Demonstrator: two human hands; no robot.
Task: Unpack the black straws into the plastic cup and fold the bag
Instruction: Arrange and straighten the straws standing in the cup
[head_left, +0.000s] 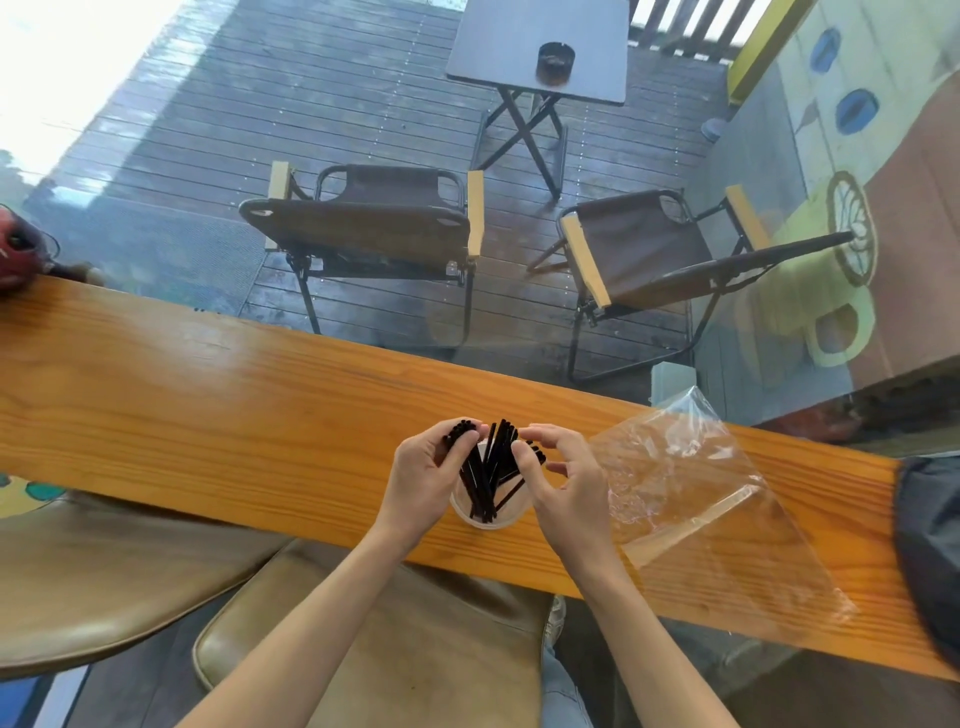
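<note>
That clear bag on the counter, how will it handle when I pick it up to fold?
Probably floppy and very light: the bag is thin, wrinkled film. Likely slippery on the glossy counter, so it may slide rather than crease.

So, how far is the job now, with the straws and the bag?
Done: the thin black straws stand in the clear plastic cup, and the transparent plastic bag looks empty. In hand: the left hand and right hand gather the straws. Left: the bag lies unfolded on the orange wooden counter.
</note>
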